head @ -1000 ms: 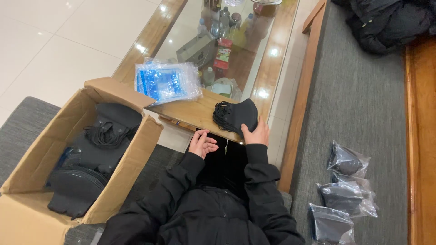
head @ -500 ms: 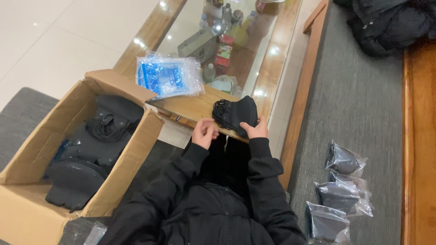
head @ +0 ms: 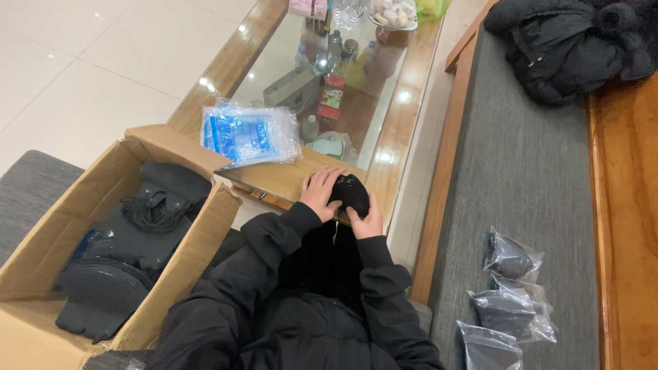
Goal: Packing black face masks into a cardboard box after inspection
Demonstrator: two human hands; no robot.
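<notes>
A small black fabric bundle (head: 351,193), likely folded masks, rests on the near wooden rim of a glass-topped coffee table (head: 404,130). My left hand (head: 319,193) presses on its left side with fingers spread over it. My right hand (head: 369,220) cups it from the near right. Both arms are in black sleeves. A stack of clear plastic bags with blue print (head: 249,133) lies on the table just left of my hands.
An open cardboard box (head: 62,226) of black masks stands at my left. Three bagged black packs (head: 510,257) lie on the grey sofa seat at my right. A black jacket (head: 569,41) lies at the sofa's far end. Bottles and boxes show under the glass.
My left hand has moved from the table edge onto the black bundle. The bundle is now squeezed smaller between both hands. The view has shifted.
</notes>
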